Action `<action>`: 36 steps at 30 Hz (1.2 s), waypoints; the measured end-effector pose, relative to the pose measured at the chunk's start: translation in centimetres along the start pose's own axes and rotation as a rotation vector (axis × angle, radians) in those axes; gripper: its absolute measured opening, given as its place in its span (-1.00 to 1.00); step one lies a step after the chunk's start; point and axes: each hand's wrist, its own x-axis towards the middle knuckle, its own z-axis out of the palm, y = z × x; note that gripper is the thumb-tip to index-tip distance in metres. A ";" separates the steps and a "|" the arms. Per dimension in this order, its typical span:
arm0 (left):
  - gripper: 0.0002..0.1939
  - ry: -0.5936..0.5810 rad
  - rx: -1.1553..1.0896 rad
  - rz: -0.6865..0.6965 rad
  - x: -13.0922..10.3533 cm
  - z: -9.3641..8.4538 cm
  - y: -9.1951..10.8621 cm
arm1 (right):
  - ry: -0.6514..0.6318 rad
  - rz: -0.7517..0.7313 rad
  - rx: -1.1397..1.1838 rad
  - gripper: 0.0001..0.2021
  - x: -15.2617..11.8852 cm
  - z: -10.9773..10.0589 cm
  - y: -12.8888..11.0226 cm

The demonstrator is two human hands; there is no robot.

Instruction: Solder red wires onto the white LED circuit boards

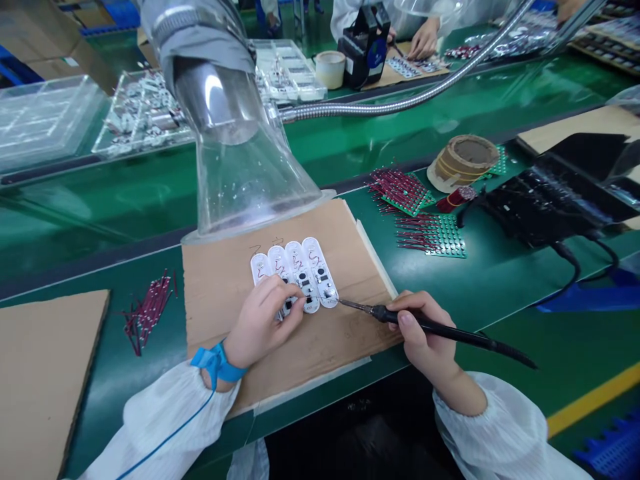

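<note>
On the brown cardboard (345, 333) in front of me, four white oval-ended boards (315, 263) are lying side by side in a row, red wire pieces curling on their upper ends. My left hand (263, 313) is reaching over the lower part of the leftmost ones, partly hiding them, and its thumb and forefinger are pinching a thin wire (315, 297) that is pointing toward the rightmost board. My right hand (425, 333) is gripping a black-handled soldering iron (440, 328) like a pen, fingers closed around it. Its tip is pointing left at the lower end of that same board; whether it is touching, I cannot tell. A blue strap (217, 363) is circling my left wrist. Above the boards, a clear funnel-shaped hood (250, 180) is hanging just beyond their far ends. Off to my left, a loose bunch of dark red wires (153, 307) is lying on the green table (485, 287); to the right, green circuit boards (447, 237) with red wires are resting near a tape roll (460, 163). Across the bench, a co-worker's hand (425, 40) is working over other boards.
</note>
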 end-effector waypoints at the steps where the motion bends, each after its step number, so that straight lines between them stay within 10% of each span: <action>1: -0.87 0.001 -0.005 0.004 0.0 0.0 0.0 | 0.003 -0.001 0.008 -0.89 0.0 0.0 0.0; 36: -0.87 -0.013 -0.014 -0.002 -0.3 -0.2 -0.3 | -0.064 -0.035 -0.054 -0.89 0.4 -0.2 -0.1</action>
